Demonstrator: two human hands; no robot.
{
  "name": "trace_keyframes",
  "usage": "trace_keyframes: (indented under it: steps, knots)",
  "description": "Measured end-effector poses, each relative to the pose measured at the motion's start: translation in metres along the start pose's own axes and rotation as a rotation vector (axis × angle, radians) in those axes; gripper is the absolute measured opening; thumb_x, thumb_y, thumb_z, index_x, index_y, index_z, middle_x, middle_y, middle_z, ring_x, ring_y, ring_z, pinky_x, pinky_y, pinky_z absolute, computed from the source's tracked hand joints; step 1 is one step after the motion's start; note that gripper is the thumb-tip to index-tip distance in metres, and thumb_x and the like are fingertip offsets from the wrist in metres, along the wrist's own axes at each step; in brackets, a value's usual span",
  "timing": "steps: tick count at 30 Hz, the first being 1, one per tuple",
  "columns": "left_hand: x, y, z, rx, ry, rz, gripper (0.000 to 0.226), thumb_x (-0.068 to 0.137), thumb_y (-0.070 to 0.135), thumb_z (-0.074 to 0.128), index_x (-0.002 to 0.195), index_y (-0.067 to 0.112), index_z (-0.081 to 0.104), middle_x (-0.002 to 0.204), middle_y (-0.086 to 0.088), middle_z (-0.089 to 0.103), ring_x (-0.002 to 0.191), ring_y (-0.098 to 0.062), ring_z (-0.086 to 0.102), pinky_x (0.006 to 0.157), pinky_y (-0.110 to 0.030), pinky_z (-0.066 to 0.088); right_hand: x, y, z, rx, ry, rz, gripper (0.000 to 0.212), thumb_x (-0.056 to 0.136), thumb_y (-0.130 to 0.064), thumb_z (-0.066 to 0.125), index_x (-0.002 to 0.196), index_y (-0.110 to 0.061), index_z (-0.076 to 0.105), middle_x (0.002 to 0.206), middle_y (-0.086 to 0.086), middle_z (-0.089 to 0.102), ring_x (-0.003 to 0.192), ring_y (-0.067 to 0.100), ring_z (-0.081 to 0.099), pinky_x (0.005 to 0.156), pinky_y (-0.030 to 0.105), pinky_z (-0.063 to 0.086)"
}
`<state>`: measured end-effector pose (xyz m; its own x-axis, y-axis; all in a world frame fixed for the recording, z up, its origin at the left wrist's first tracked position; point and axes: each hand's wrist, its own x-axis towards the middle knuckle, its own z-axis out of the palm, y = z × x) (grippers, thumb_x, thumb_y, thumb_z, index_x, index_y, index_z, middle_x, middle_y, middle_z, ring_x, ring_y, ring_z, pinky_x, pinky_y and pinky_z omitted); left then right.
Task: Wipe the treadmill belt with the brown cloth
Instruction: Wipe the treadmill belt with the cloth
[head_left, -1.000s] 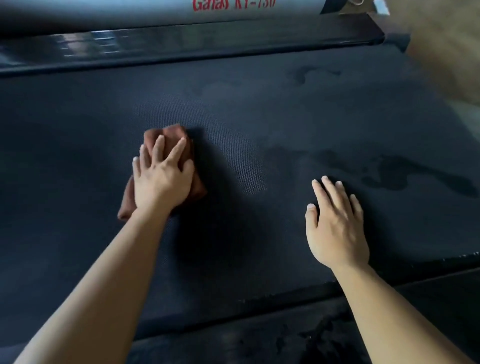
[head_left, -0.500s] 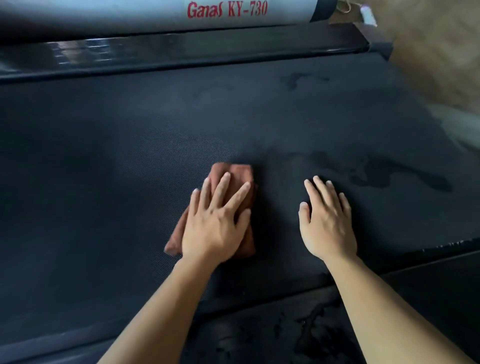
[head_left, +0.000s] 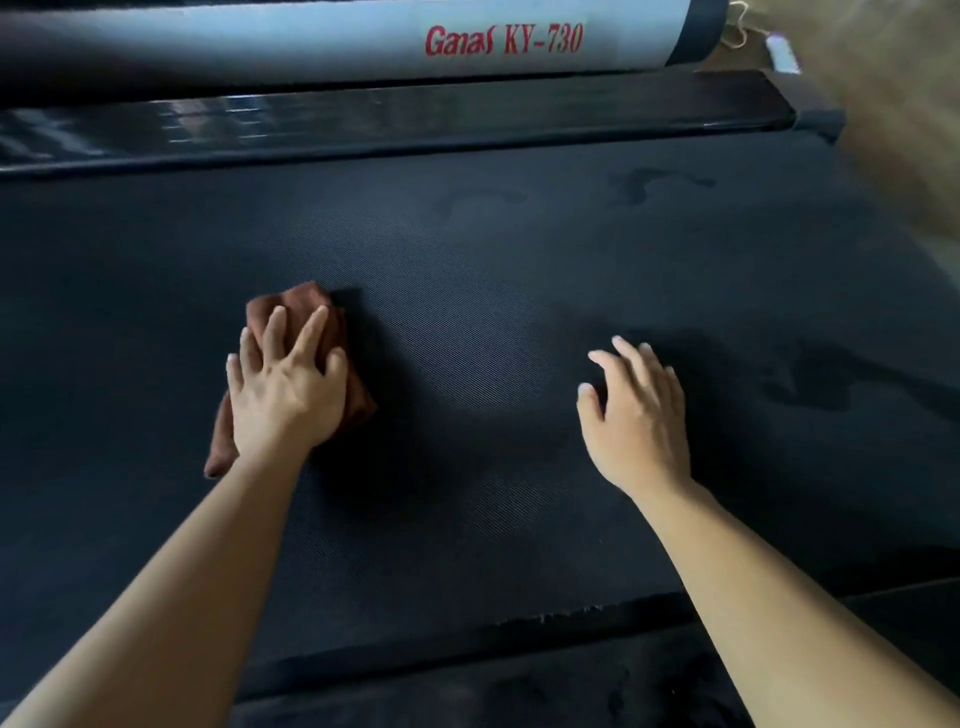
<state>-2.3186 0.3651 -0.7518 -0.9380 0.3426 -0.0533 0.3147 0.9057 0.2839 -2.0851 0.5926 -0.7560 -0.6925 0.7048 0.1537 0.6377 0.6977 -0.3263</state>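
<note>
A: How is the cloth held?

B: It is not gripped at all. The brown cloth (head_left: 306, 304) is pinned flat under the left hand (head_left: 283, 395). The fingers (head_left: 309, 332) are laid out straight and slightly spread on top, and nothing is curled round the fabric. The cloth is folded into a small pad. One end is shown past the fingertips and the other trails out beside the wrist.

A: And the other hand?

B: Nothing is held by the right hand (head_left: 634, 415). It is set on or just above the belt with fingers loosely arched, well apart from the cloth. Contact cannot be made out for certain.

A: Where is the cloth placed?

B: On the treadmill belt (head_left: 467, 338), left of the middle, about midway between the far rail and the near edge.

A: Which step is in hand?

B: The wiping itself, it is judged. Dark, damp-looking patches (head_left: 831, 374) are seen to the right of the right hand, and a smaller mark (head_left: 644, 187) near the far right corner, so work is judged to remain there.

A: What is called for next?

B: A flat, steady press, so the pad is dragged and not rolled up on the weave. For a sweep to the right, the right hand would have to be lifted clear.

A: And the surroundings?

B: The belt is dark with a fine ribbed texture. A glossy black rail (head_left: 395, 130) is seen along the far side, and beyond it a pale grey tube (head_left: 311, 47) with red lettering. A brownish floor (head_left: 893, 119) is shown, blurred, at the upper right.
</note>
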Motion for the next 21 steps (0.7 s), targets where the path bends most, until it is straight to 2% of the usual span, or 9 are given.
trace_keyframes:
  steps: [5, 13, 21]
  knots:
    - [0.037, 0.013, 0.004, 0.030, 0.019, -0.017, 0.059, 0.094, 0.050, 0.029, 0.152, 0.047, 0.021, 0.166, 0.001, 0.010, 0.151, -0.030, 0.004, 0.122, -0.047, 0.001, 0.051, -0.040, 0.017, 0.025, -0.017, -0.128, 0.042, 0.095, -0.037, 0.043, 0.131, -0.020, 0.053, 0.152, 0.005, 0.040, 0.145, 0.032, 0.027, 0.117, 0.051, 0.017]
    - [0.090, 0.034, 0.009, 0.042, 0.023, 0.033, 0.060, 0.092, 0.051, 0.027, 0.152, 0.046, 0.022, 0.166, 0.001, 0.009, 0.151, -0.030, 0.003, 0.122, -0.047, 0.002, 0.109, -0.045, 0.038, -0.045, -0.119, 0.005, 0.050, 0.099, -0.045, 0.034, 0.147, -0.030, 0.035, 0.162, 0.004, 0.022, 0.150, 0.030, 0.010, 0.120, 0.052, 0.006]
    - [0.153, 0.097, 0.020, 0.052, -0.010, 0.118, 0.059, 0.094, 0.050, 0.027, 0.152, 0.045, 0.020, 0.166, 0.000, 0.008, 0.151, -0.034, 0.001, 0.121, -0.050, 0.001, 0.107, -0.045, 0.052, -0.055, -0.017, 0.006, 0.046, 0.097, -0.038, 0.040, 0.141, -0.028, 0.042, 0.158, 0.004, 0.030, 0.148, 0.031, 0.017, 0.119, 0.053, 0.009]
